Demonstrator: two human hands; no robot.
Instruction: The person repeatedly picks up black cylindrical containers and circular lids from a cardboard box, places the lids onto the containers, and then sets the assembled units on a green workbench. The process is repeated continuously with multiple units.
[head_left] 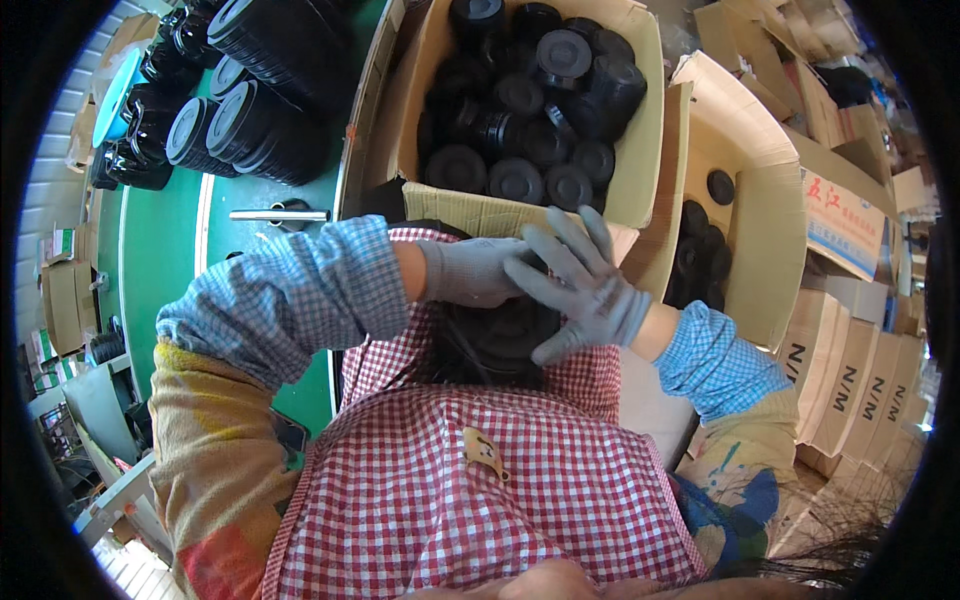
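Observation:
Both my hands wear grey knit gloves and meet in front of my checked apron. My left hand (472,272) has its fingers drawn together and curled, their tips hidden behind my right hand; what they hold cannot be made out. With fingers spread, my right hand (585,292) lies across the left fingertips and appears to hold nothing. Just below both hands, at my lap, is a dark round ribbed thing (500,335), partly covered by them. Beyond my hands stands a cardboard box (520,211) full of black round plastic parts (517,180).
A second cardboard box (770,180) at the right holds several black discs (700,250). To the left, stacks of black round parts (255,130) stand on a green table (160,260), near a metal bar (280,215). Closed cartons (835,380) are lined up at the far right.

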